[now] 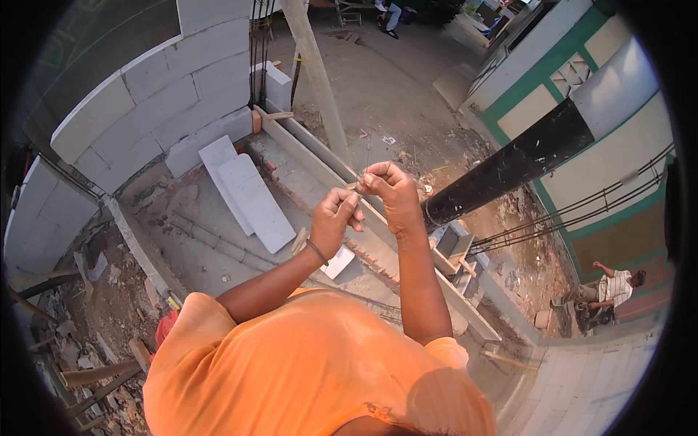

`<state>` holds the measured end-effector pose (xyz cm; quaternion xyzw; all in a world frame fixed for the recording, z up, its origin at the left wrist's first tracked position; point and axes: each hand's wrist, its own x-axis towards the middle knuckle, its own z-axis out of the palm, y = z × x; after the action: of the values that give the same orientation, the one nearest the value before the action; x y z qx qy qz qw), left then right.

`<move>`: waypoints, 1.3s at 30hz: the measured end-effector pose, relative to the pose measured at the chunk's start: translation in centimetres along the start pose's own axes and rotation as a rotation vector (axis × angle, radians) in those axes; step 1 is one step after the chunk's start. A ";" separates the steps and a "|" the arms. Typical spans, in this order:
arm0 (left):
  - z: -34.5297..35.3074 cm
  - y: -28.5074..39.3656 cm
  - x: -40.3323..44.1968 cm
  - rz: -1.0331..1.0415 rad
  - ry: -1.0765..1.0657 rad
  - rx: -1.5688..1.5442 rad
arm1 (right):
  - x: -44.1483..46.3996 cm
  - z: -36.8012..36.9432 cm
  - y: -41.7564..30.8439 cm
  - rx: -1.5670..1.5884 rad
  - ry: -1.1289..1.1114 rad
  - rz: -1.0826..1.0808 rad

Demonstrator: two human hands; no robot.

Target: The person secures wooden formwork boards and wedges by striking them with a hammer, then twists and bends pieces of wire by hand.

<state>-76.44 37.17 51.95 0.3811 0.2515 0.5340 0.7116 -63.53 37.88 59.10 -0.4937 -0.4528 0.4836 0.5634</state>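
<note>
Both of my hands are raised close together in front of my chest, over a long wooden formwork board (458, 296). My left hand (333, 221) has thumb and fingers pinched together. Just right of it and slightly higher, my right hand (391, 190) pinches a thin dark wire (368, 152), which sticks up above the fingertips. The wire's lower end runs down toward my left fingertips, and whether those fingers grip it is too small to make out. A dark band circles my left wrist.
Pale blocks (254, 202) lie on the floor at left, beside a block wall (174, 87). A slanted post (316, 73) stands ahead. A black-and-white column (516, 160) and rebar (574, 216) are at right. One person (614, 288) sits far right; another's legs (392, 18) show at top.
</note>
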 end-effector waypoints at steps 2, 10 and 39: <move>0.2 0.0 0.6 -0.020 -0.019 0.005 | -0.2 -0.3 0.8 -0.025 0.028 0.005; 0.7 -0.9 1.8 -0.099 -0.122 -0.005 | -1.9 -1.7 1.9 -0.114 0.137 -0.008; 3.5 -2.6 -2.6 -0.172 -0.396 0.503 | -12.4 -8.6 0.3 -1.164 0.212 -0.730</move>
<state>-73.09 33.38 51.73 0.6186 0.2633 0.3085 0.6729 -56.56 24.56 57.53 -0.5762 -0.7181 -0.1091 0.3749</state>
